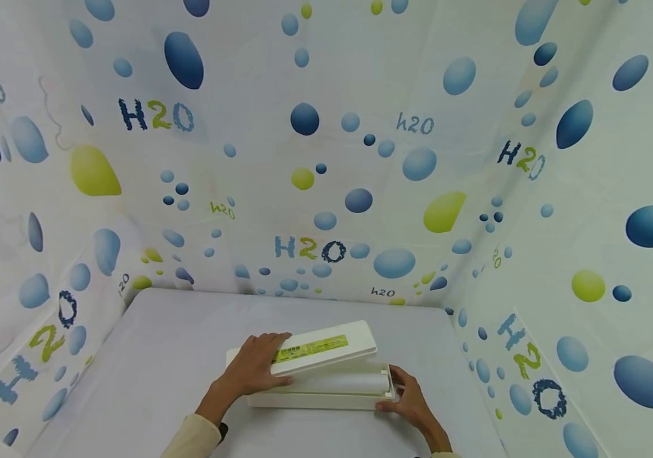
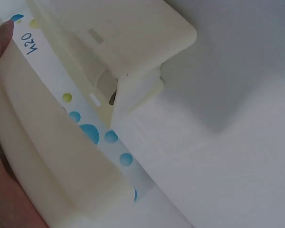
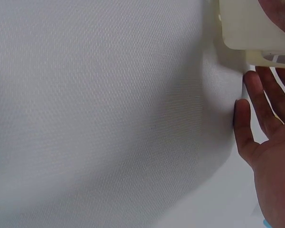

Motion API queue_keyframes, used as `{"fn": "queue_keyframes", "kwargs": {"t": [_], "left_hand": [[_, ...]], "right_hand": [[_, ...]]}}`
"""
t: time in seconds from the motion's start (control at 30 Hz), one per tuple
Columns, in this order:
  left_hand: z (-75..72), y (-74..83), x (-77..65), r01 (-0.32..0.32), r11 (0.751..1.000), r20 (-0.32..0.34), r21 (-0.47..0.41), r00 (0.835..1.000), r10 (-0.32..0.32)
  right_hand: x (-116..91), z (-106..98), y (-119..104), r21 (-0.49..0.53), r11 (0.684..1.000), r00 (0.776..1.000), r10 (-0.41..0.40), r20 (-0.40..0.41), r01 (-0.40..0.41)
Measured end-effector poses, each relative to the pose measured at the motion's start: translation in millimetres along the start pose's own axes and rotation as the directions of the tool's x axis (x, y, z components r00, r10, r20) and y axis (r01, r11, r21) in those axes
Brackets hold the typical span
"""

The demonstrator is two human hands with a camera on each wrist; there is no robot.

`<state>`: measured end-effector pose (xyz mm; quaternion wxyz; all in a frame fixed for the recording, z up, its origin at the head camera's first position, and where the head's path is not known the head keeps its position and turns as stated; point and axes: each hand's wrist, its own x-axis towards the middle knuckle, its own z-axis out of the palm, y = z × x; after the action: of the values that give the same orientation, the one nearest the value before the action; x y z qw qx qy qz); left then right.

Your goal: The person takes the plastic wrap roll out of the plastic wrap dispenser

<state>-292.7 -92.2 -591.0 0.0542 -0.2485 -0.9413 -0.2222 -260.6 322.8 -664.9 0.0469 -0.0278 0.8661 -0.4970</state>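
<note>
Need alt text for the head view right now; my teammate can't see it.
A person's left hand holds a white rectangular lid with a yellow-green label, tilted over a long off-white plastic box containing a white cylindrical roll; the right hand grips the box's right end. White fabric printed with blue and green drops surrounds the white tabletop.

head: brt, even lt | L wrist: dim – soft shadow on table (image 2: 237, 171) | R wrist: ditto
</note>
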Motion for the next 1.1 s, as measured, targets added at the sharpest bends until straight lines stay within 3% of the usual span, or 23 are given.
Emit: {"fn": "queue_keyframes", "kwargs": {"t": [0.5, 1.1], "left_hand": [[-5.7, -17.0, -23.9, 0.112, 0.994, -0.083, -0.003, 0.99, -0.112], [-16.0, -39.2, -49.7, 0.242, 0.97, -0.143, 0.0, 0.96, -0.239]], "right_hand": [[0.2, 2.4, 2.1, -0.003, 1.0, 1.0, -0.004, -0.012, 0.004], [1.1, 4.0, 7.3, 0.005, 1.0, 1.0, 0.01, -0.029, -0.01]]}}
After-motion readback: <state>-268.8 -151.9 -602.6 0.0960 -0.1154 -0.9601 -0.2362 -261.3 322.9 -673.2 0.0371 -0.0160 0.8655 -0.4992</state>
